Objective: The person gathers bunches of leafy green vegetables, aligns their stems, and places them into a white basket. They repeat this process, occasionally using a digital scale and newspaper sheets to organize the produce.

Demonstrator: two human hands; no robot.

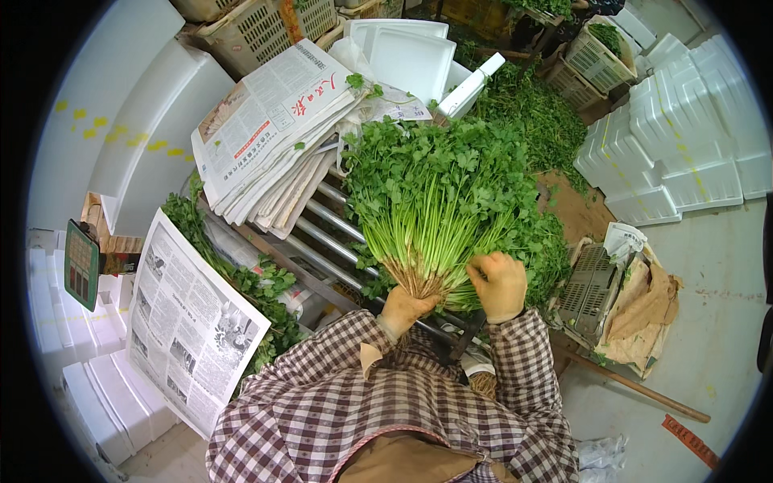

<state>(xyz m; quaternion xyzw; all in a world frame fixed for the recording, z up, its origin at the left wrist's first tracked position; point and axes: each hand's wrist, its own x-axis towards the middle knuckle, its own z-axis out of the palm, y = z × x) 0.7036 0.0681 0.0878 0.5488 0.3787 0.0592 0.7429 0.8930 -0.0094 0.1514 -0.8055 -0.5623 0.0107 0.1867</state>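
Observation:
A large fanned bunch of leafy coriander-like greens lies before me, its leaves pointing away and its thin brown roots gathered near my body. My left hand, in what looks like a pale glove, grips the root end. Beside the stems on the right is my right hand, similarly covered, its fingers curled towards the outer stalks; whether it pinches any is hidden. Under the bunch runs a rack of metal bars. More greens lie against the bunch on the right.
Stacked newspapers lie at the rack's far left. A loose newspaper sheet and a scale display stand left. White foam boxes rise at right, above a plastic crate and a wooden pole near the floor.

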